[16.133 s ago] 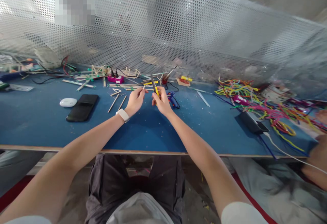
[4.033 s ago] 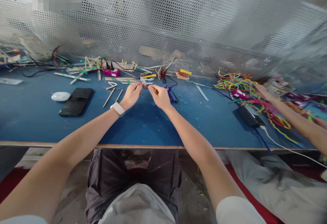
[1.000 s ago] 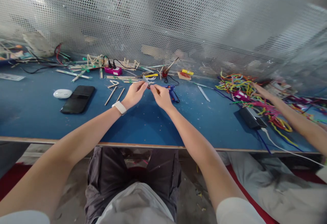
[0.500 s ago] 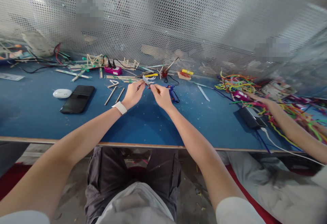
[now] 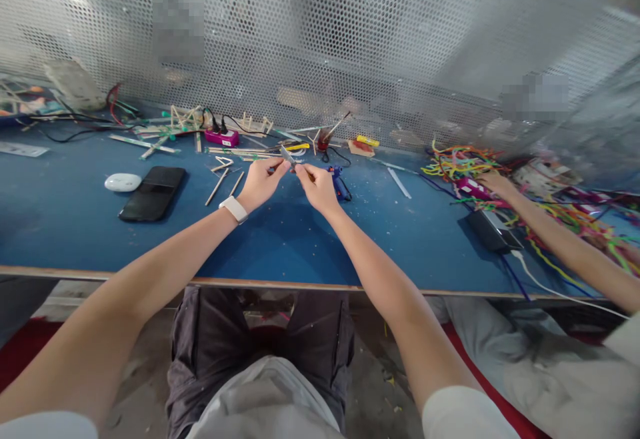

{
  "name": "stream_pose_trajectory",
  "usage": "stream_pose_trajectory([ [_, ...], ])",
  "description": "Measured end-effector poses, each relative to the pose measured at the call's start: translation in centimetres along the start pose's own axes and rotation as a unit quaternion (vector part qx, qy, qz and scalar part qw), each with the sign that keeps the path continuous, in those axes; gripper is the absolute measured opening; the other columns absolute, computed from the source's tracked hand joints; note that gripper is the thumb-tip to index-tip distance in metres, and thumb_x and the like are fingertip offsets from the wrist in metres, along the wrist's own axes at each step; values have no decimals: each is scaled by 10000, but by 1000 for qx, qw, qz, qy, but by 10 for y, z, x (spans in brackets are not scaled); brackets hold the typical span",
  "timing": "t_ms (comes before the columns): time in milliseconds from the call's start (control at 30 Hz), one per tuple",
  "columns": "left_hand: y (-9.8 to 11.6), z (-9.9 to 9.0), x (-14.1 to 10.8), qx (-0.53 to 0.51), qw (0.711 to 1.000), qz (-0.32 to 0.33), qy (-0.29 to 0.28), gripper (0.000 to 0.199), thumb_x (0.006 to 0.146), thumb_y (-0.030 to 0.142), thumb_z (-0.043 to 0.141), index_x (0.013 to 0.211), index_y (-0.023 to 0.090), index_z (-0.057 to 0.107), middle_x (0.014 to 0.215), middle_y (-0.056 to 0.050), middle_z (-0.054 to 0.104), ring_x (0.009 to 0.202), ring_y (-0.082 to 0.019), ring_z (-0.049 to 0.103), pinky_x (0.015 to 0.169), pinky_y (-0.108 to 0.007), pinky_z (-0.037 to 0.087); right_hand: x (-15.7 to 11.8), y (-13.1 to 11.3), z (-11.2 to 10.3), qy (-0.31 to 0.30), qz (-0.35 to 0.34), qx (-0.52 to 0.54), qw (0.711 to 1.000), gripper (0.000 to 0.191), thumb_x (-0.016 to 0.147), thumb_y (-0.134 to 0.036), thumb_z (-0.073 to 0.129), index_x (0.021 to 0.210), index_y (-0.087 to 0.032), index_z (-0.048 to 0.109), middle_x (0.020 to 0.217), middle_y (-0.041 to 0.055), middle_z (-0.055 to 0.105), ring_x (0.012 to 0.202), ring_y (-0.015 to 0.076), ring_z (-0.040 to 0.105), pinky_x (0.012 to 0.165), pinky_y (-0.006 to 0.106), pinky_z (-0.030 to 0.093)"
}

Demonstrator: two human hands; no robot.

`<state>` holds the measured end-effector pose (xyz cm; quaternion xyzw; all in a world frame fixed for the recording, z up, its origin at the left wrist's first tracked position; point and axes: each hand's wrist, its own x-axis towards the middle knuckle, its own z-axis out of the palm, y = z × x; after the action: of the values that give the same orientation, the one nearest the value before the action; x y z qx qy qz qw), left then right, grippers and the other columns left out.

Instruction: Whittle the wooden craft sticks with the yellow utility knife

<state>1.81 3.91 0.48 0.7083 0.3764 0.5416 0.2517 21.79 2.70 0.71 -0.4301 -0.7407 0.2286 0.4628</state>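
Note:
My right hand (image 5: pixel 319 189) is closed round a knife whose silver blade (image 5: pixel 287 155) points up and to the left. A little of its brownish handle shows behind the fingers. My left hand (image 5: pixel 261 181), with a pale band on the wrist, is pinched closed at the blade's left side. What its fingers hold is too small and hidden to make out. Both hands meet above the blue table (image 5: pixel 285 245). Just right of my right hand lies a blue glue gun (image 5: pixel 341 183). Thin wooden sticks (image 5: pixel 217 187) lie to the left of my left hand.
A black phone (image 5: pixel 153 193) and a white rounded case (image 5: pixel 123 182) lie on the left. Behind are a purple power strip (image 5: pixel 222 137), yellow-handled pliers (image 5: pixel 298 147) and a perforated metal screen (image 5: pixel 320 39). At right, a co-worker's hand (image 5: pixel 495 184) reaches among colourful pipe cleaners (image 5: pixel 463 161).
The blade has tilted slightly, while my hands stay almost in place. On the right, the co-worker's hand has moved left and away, towards the pile of pipe cleaners.

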Motion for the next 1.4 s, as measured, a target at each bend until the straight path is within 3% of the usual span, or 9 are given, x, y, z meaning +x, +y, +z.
stream_pose_trajectory([
  [467, -5, 2, 1, 22, 1000, 8, 15, 576, 1102, 614, 646, 736, 176, 722, 635, -7, 570, 608, -134, 388, 592, -313, 311, 1, -1, -1, 12, -3, 7, 1000, 888, 1055, -990, 489, 989, -178, 843, 748, 48, 678, 739, 219, 606, 720, 364, 451],
  [700, -4, 0, 0, 33, 999, -15, 14, 626, 1103, 700, 623, 883, 168, 870, 566, 21, 509, 555, -135, 334, 573, -331, 253, 1, 0, -1, 33, 2, 20, 999, 900, 1056, -988, 488, 1020, -173, 867, 786, 67, 717, 753, 227, 631, 724, 368, 472],
  [867, 1, 3, -3, 34, 999, -11, 9, 575, 1108, 648, 602, 893, 163, 824, 711, -32, 671, 626, -144, 450, 604, -321, 338, 0, 2, -1, 44, -24, -7, 999, 873, 1072, -968, 493, 987, -181, 860, 796, 59, 723, 737, 221, 620, 751, 379, 459],
  [1000, 3, 5, -5, 45, 999, -5, 1, 473, 1112, 536, 590, 939, 158, 814, 770, -42, 700, 682, -156, 521, 637, -311, 383, -1, 0, -1, 20, -37, -17, 999, 864, 1084, -964, 469, 951, -191, 832, 760, 37, 683, 703, 208, 563, 725, 376, 420],
  [1200, 3, 4, -3, 53, 999, -7, -9, 394, 1118, 462, 601, 936, 168, 791, 761, -23, 701, 663, -148, 492, 641, -304, 389, -1, -3, 0, 18, -32, -11, 999, 837, 1094, -950, 466, 900, -201, 782, 709, 17, 602, 675, 201, 503, 689, 374, 370],
  [1400, 5, 2, -1, 46, 999, -1, -9, 454, 1096, 523, 613, 809, 187, 718, 701, -16, 635, 646, -146, 424, 625, -312, 347, -1, -5, -1, 26, -23, -17, 999, 828, 1087, -956, 470, 903, -212, 783, 738, 38, 645, 704, 218, 540, 710, 381, 408],
])
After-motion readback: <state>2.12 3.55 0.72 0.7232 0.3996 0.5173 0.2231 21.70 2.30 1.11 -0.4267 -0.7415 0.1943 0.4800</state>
